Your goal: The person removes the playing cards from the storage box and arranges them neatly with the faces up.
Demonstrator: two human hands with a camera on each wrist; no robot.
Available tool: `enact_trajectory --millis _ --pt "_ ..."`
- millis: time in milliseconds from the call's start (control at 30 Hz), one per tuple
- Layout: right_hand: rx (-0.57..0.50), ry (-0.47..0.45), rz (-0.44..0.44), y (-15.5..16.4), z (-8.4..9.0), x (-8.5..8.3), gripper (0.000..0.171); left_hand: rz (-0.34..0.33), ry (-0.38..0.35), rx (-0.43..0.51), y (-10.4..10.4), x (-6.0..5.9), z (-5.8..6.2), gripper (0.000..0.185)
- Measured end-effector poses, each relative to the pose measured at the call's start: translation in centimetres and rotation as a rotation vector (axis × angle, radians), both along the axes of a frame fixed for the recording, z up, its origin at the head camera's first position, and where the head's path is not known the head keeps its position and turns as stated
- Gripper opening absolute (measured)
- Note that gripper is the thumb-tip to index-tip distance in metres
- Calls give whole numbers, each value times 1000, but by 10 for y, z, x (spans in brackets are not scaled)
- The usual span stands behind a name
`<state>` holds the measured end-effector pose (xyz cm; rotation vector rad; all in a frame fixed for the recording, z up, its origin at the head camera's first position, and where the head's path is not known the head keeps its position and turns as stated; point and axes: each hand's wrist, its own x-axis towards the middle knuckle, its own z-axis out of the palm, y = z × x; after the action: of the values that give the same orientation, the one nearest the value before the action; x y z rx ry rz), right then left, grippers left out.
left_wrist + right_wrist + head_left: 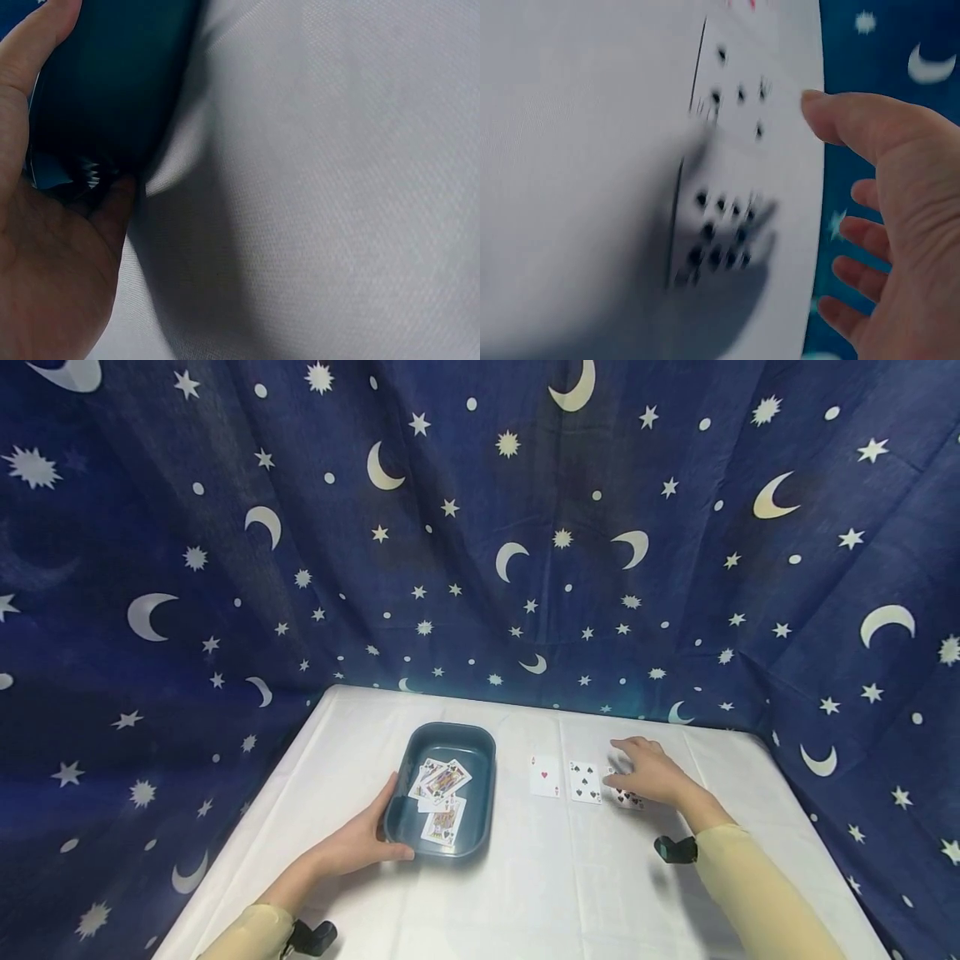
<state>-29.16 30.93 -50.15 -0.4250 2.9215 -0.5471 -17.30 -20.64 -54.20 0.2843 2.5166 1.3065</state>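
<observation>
Your left hand grips the teal tray, steadying it on the counter; your right hand hovers loose-fingered over the black-pipped card, holding nothing.

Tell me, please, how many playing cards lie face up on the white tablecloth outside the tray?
3: a red ace, a black five beside it, and a third card partly hidden under the right hand. More could lie beneath that hand.

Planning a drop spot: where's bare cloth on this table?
Free: near edge between left hand and right hand; strip between bin and ace card; far edge. Crowded: card row under right hand.
</observation>
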Motion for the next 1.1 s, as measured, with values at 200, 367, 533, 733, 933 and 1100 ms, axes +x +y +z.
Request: enact_trajectory --millis 200,367,533,733,933,1100 --pt "6 121 41 -46 10 3 79 -1 3 -3 -1 1 -1 132" --pt "-14 165 98 -94 19 9 78 0 7 4 -3 1 -1 132" --pt "-37 199 202 -139 27 15 78 8 3 -1 -3 0 -1 133" --pt "-34 179 317 -187 27 20 80 15 -8 -7 -1 -1 -3 133" --pt "67 198 369 -224 21 20 77 25 -10 -5 0 0 -3 133" --pt "200 248 362 -246 13 19 75 14 -13 -2 0 0 0 132"
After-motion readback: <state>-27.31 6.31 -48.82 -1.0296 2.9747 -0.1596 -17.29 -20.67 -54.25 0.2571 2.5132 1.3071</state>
